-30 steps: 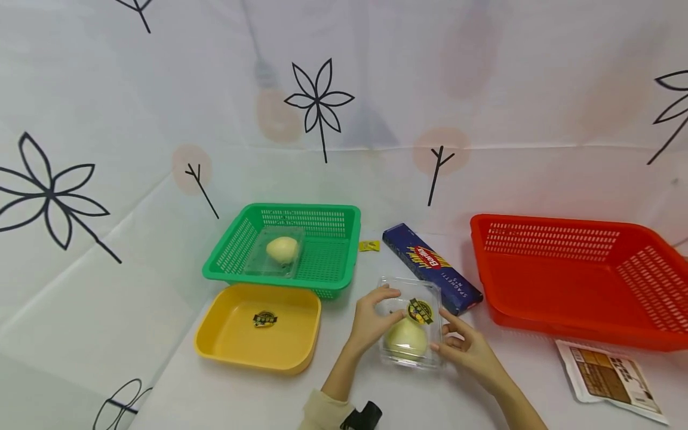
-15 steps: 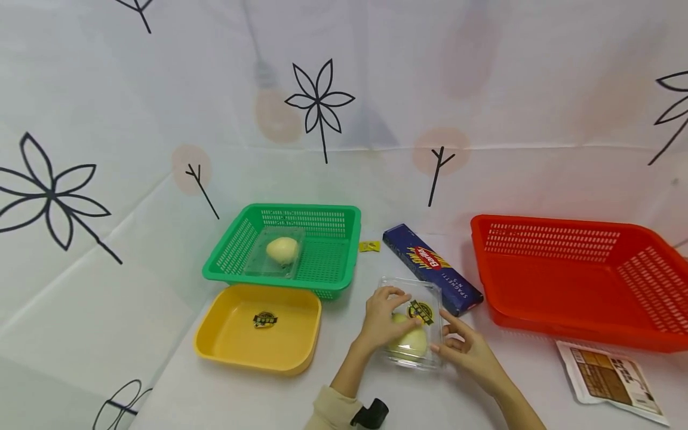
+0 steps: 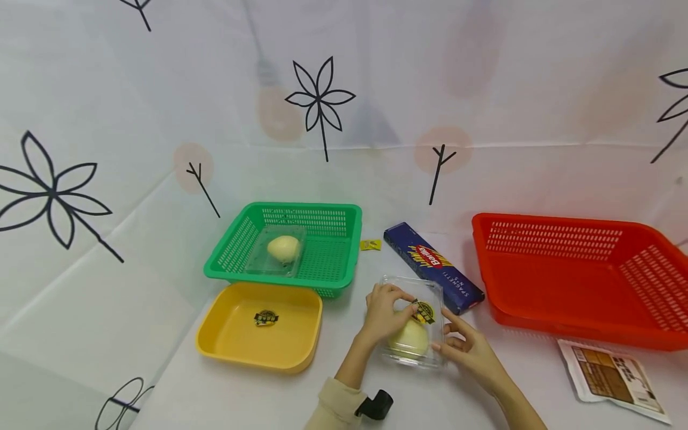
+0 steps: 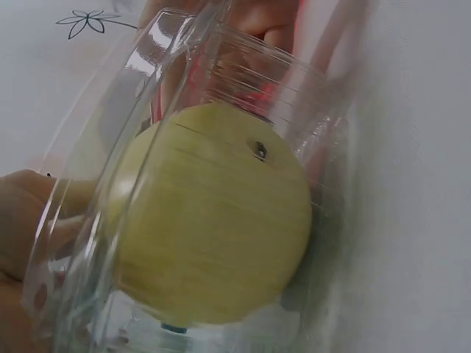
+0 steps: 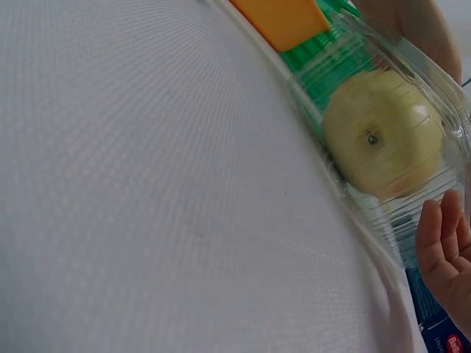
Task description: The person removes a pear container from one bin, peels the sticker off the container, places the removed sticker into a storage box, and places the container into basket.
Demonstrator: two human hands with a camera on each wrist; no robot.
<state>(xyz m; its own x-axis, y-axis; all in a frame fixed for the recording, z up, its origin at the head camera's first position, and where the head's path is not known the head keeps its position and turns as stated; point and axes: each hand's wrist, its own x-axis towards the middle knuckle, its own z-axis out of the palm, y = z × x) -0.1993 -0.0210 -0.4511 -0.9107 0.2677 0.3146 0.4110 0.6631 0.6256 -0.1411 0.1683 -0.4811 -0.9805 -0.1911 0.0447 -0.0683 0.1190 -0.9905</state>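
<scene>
A clear plastic clamshell box [image 3: 388,357] with a pale yellow-green round fruit [image 3: 409,341] inside lies on the table in the head view. On its lid is a black-and-yellow sticker [image 3: 424,312]. My left hand [image 3: 384,315] lies over the lid's left part, thumb and forefinger tips close together at the sticker's left edge. My right hand [image 3: 466,351] holds the box's right side with thumb and forefinger. The left wrist view shows the fruit [image 4: 221,213] through the box wall. In the right wrist view, fingertips of the right hand [image 5: 449,257] are against the box.
Behind the box lies a blue spaghetti box [image 3: 432,267], with a small yellow packet [image 3: 370,245] nearby. Left are a green basket [image 3: 328,280] holding another boxed fruit [image 3: 283,249] and a yellow tray [image 3: 226,334] with a sticker [image 3: 266,318]. Right are a red basket [image 3: 548,292] and brown-white pouch [image 3: 613,379].
My left hand has moved right over the lid, its thumb reaching the sticker and then shifting slightly up, closer to the forefinger. The right hand and the box stay put.
</scene>
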